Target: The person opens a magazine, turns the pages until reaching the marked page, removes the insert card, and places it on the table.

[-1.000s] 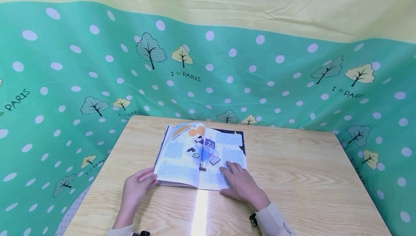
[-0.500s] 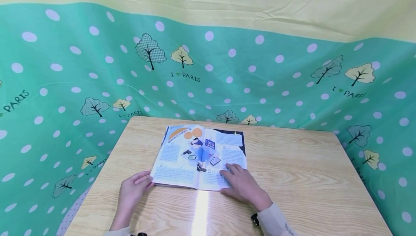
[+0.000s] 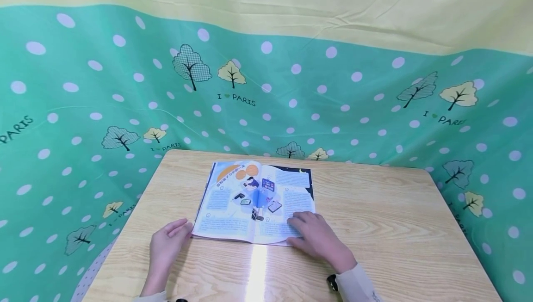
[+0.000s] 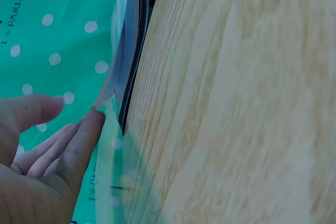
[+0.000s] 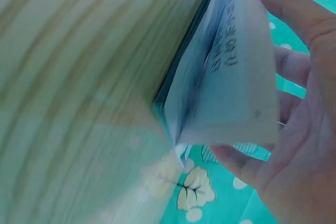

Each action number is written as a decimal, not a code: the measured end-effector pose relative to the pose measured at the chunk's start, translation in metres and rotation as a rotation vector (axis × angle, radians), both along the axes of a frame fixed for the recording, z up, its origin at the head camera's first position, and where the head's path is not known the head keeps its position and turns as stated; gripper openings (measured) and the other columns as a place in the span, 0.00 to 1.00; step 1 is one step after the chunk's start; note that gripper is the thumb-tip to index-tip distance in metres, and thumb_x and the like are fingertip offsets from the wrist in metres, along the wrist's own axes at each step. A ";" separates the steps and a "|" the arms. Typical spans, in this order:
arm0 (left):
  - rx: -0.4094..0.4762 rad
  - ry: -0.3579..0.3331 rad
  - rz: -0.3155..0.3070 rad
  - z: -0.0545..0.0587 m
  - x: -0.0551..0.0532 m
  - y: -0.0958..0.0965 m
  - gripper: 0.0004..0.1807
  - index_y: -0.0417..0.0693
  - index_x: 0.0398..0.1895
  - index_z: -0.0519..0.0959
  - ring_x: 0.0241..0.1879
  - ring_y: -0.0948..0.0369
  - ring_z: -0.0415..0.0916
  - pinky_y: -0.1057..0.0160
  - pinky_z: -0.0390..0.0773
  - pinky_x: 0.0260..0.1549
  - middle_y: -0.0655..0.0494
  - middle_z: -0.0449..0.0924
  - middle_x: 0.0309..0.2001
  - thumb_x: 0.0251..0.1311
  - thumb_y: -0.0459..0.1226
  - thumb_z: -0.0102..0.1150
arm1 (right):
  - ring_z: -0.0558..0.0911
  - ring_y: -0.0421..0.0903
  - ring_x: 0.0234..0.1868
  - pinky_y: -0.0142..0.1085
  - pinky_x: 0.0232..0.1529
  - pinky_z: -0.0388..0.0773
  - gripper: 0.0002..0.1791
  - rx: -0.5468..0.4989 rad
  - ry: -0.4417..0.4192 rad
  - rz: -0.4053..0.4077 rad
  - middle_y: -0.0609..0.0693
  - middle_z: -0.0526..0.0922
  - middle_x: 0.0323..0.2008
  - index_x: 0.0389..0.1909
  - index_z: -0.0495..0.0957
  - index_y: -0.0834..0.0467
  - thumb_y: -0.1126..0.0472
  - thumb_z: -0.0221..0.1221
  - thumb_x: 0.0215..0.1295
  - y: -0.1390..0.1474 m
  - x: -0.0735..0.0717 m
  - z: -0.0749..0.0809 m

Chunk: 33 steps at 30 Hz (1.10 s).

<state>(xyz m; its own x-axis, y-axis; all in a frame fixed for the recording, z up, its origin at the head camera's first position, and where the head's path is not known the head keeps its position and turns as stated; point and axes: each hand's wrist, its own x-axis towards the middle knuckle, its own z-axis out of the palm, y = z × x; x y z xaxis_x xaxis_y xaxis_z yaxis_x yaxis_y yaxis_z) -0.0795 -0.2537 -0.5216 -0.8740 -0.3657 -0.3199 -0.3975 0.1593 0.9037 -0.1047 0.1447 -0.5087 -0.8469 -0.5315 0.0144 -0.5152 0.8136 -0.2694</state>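
An open magazine lies on the table, its two pages printed with pale blue text blocks and small cartoon drawings. My left hand is at its lower left corner. In the left wrist view the thumb stands apart from the fingers, and one fingertip is right at the page corner. My right hand rests over the lower right part of the right page, fingers loosely bent. In the right wrist view a raised page stands off the sheets below, with the thumb near its edge and other fingers partly hidden behind it.
The light wooden table extends well past the magazine on the right. A green dotted curtain with tree prints hangs behind and along both sides. A bright strip of reflected light falls in front of the magazine.
The left page has come down flat as the left hand moved outward and let go of its edge. The right hand has slid slightly right and nearer the page's lower corner.
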 end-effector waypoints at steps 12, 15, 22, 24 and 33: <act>0.078 0.043 0.042 0.004 -0.002 0.007 0.26 0.33 0.60 0.75 0.43 0.59 0.86 0.67 0.85 0.45 0.38 0.83 0.51 0.66 0.40 0.65 | 0.71 0.60 0.66 0.58 0.67 0.70 0.44 -0.121 0.083 -0.300 0.60 0.73 0.65 0.68 0.70 0.59 0.35 0.66 0.60 0.023 -0.002 0.000; 0.091 0.057 0.030 0.005 -0.004 0.010 0.23 0.32 0.60 0.76 0.43 0.59 0.86 0.66 0.85 0.45 0.37 0.83 0.50 0.66 0.38 0.64 | 0.73 0.61 0.63 0.57 0.64 0.74 0.46 -0.130 0.078 -0.381 0.63 0.74 0.63 0.68 0.69 0.63 0.33 0.63 0.61 0.025 -0.003 -0.003; 0.116 0.081 -0.009 0.007 -0.009 0.023 0.22 0.30 0.58 0.76 0.44 0.58 0.85 0.66 0.85 0.46 0.37 0.83 0.50 0.69 0.38 0.62 | 0.80 0.58 0.52 0.53 0.52 0.83 0.39 -0.134 0.028 -0.492 0.60 0.82 0.51 0.55 0.78 0.63 0.30 0.58 0.64 0.022 -0.003 -0.004; 0.133 0.100 -0.020 0.008 -0.010 0.028 0.21 0.29 0.58 0.76 0.45 0.56 0.85 0.65 0.85 0.46 0.36 0.83 0.50 0.68 0.36 0.62 | 0.81 0.57 0.51 0.52 0.52 0.83 0.36 -0.136 0.021 -0.481 0.59 0.82 0.50 0.53 0.79 0.61 0.31 0.57 0.65 0.020 -0.004 -0.005; 0.205 0.145 -0.108 0.008 -0.017 0.056 0.19 0.30 0.55 0.79 0.44 0.50 0.85 0.63 0.87 0.44 0.35 0.84 0.47 0.65 0.34 0.65 | 0.79 0.55 0.55 0.51 0.56 0.81 0.33 -0.206 0.084 -0.371 0.56 0.81 0.54 0.61 0.76 0.57 0.36 0.60 0.67 0.009 -0.006 -0.005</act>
<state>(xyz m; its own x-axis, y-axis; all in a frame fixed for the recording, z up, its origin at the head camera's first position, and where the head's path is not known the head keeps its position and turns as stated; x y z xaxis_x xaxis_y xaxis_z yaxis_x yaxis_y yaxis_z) -0.0962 -0.1981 -0.5138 -0.9466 -0.2081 -0.2462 -0.2521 0.0020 0.9677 -0.1106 0.1535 -0.5140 -0.9714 -0.1704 0.1656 -0.2254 0.8816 -0.4147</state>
